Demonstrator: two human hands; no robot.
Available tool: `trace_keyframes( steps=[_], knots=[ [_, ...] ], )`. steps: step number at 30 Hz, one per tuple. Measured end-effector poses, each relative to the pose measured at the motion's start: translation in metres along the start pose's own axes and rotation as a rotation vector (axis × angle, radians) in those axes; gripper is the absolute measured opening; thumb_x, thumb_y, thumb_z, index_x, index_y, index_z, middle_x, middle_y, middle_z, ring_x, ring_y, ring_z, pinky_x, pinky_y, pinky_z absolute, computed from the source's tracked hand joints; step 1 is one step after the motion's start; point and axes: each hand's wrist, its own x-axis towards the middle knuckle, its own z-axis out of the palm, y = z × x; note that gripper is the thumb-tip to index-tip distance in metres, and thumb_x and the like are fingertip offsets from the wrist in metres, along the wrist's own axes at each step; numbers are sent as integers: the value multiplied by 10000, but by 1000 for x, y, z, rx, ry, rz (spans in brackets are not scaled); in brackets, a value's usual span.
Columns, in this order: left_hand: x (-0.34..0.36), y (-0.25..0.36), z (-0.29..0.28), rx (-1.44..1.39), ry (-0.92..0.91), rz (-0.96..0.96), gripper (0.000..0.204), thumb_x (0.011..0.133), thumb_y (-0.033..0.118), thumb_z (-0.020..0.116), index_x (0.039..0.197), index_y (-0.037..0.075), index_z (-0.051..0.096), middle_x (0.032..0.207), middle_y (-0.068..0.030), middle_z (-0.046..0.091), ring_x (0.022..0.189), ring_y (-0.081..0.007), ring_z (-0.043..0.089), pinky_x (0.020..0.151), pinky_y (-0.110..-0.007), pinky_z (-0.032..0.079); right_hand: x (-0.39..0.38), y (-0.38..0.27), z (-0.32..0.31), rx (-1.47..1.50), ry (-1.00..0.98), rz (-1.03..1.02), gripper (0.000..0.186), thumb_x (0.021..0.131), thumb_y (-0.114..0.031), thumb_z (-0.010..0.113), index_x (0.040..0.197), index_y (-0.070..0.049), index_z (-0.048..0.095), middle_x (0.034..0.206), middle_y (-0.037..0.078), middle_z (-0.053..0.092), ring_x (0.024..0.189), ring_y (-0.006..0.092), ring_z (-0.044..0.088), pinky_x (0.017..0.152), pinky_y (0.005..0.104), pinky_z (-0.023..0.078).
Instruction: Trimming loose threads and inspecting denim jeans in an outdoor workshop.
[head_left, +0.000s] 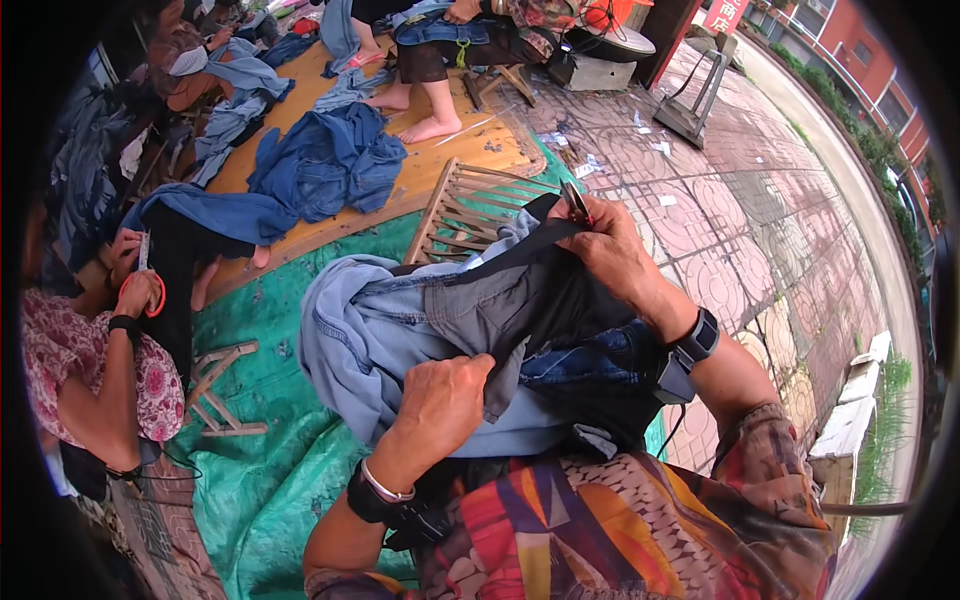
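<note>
A pile of light-blue denim point(355, 335) and dark garments lies on my lap. My left hand point(440, 405) is closed on the edge of the grey inner fabric point(465, 300) near the middle. Up to the right, my right hand point(605, 245) grips small dark-bladed snips point(573, 203) along with a strip of black fabric point(530, 250), which is raised and pulled taut. Dark-blue jeans point(580, 360) show beneath the black cloth, between my hands.
A co-worker point(90, 370) at left holds orange-handled scissors point(143, 293). Others sit barefoot on a wooden board point(330, 235) with denim piles point(325, 160). A slatted wooden stool point(450, 210) stands on the green sheet point(250, 480). Paving point(730, 270) lies right, edged by white blocks point(855, 410).
</note>
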Motion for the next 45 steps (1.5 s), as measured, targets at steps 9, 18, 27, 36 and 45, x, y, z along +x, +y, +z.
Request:
trace_keyframes(
  steps=[9,18,27,36,45],
  knots=[
    [38,27,-26,-34,347,218,269,780,67,581,1039,-1,569,1042,-143,564,891,-320,535,780,-380,442,-13,-18,1,69,-31,3,138,708,88,594,806,-7,572,717,-51,549,699,48,470,618,217,403],
    [54,4,45,7,223,289,280,780,49,534,1044,-38,568,1169,-154,542,957,-303,497,837,-369,437,-12,-11,2,135,22,65,84,740,67,581,782,-5,593,698,-40,554,667,49,467,589,220,391],
    [51,2,42,1,215,305,255,768,54,536,1005,-36,568,1170,-148,545,945,-299,494,838,-369,433,-3,-11,4,305,8,143,97,755,64,532,766,-19,582,691,-24,561,638,60,484,572,214,374],
    [53,-12,33,-159,140,291,223,714,30,598,926,-37,587,1141,-174,557,1002,-333,489,880,-388,412,5,-4,-9,-273,-94,-230,195,694,-34,665,869,-11,584,778,58,583,735,166,560,648,278,431],
    [62,-15,16,-384,53,195,82,770,37,562,801,-31,597,1051,-184,598,953,-354,541,882,-398,407,-33,-47,-8,-402,-486,-496,293,651,-81,686,925,-30,597,835,132,585,736,358,575,606,376,464]
  ],
)
